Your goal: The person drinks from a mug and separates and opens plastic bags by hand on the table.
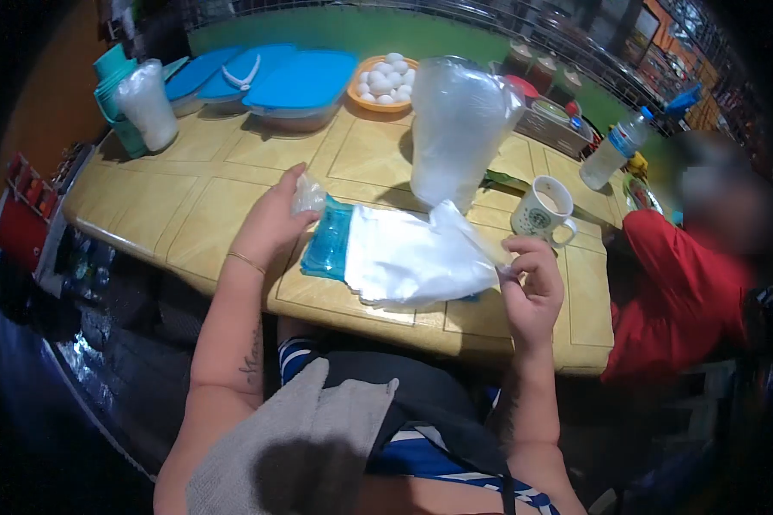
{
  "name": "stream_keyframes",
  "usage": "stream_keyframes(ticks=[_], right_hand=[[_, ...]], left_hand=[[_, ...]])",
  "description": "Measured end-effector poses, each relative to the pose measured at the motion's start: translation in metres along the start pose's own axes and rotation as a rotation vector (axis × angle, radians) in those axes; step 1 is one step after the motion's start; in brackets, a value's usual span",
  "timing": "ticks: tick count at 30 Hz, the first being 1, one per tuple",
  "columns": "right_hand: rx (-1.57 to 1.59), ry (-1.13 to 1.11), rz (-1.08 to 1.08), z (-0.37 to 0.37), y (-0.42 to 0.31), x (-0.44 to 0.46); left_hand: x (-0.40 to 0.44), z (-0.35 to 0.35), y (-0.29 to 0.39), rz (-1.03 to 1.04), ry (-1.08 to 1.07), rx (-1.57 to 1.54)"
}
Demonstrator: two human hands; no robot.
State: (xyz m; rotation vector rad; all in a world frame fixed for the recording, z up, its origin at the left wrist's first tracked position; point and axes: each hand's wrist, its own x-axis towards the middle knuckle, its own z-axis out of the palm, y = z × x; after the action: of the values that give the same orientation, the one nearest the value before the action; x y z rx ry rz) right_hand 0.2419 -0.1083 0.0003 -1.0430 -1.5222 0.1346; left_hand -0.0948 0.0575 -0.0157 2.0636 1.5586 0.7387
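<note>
Two bare hands are held over a yellow patterned table (189, 219). Between the thumb and fingers of the left hand (272, 216), a crumpled clear plastic bundle (309, 196) is held. By the right hand (532, 279), the right end of the white plastic bags (404, 255) is pinched between thumb and fingertips. The bags are laid flat near the table's front edge, between both hands, with a teal packet (325, 247) seen at their left end. Just beyond, a tall clear plastic roll (455, 129) is stood upright; to its right, a white mug (535, 215) is placed. Farther back, white eggs (389, 79) are heaped in an orange bowl (385, 106), beside blue-lidded containers (301, 81)
</note>
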Motion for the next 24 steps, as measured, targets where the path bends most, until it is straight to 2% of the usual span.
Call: stream_keyframes(ticks=[1,4,5,8,10,12,14,16,17,18,20,23,24], right_hand=[[0.066,-0.011,0.007,-0.001,0.005,0.0],[0.103,0.013,0.123,0.001,-0.006,0.001],[0.075,0.011,0.129,0.002,-0.006,0.002],[-0.026,-0.014,0.043,0.004,-0.007,0.007],[-0.12,0.011,-0.098,0.01,-0.015,0.014],[-0.028,-0.051,-0.147,0.01,-0.006,0.015],[0.183,-0.121,-0.036,0.01,0.004,0.011],[0.52,-0.206,0.238,0.015,0.003,0.005],[0.388,-0.357,0.403,0.011,0.0,0.005],[0.29,-0.397,0.416,0.012,0.001,0.005],[0.117,-0.416,0.427,0.022,0.026,-0.008],[-0.158,-0.536,0.282,0.022,0.056,-0.022],[-0.114,-0.53,0.304,0.021,0.053,-0.022]], left_hand=[[0.001,-0.006,0.009,-0.112,-0.075,-0.02],[-0.013,-0.008,0.048,-0.106,0.156,0.559],[-0.016,-0.006,0.047,0.061,0.315,0.567],[-0.02,-0.006,0.084,0.644,0.36,0.056],[-0.038,-0.006,0.129,0.858,0.124,-0.139],[-0.044,0.016,0.146,0.964,0.065,-0.184],[-0.04,0.034,0.141,1.012,0.014,-0.147],[-0.041,0.037,0.148,1.044,0.004,-0.161],[-0.043,0.035,0.151,1.047,0.027,-0.195],[-0.046,0.031,0.154,1.044,0.054,-0.231],[-0.055,0.018,0.163,1.031,0.127,-0.327],[-0.07,-0.007,0.174,0.966,0.207,-0.58],[-0.075,-0.02,0.18,0.997,0.298,-0.515]])
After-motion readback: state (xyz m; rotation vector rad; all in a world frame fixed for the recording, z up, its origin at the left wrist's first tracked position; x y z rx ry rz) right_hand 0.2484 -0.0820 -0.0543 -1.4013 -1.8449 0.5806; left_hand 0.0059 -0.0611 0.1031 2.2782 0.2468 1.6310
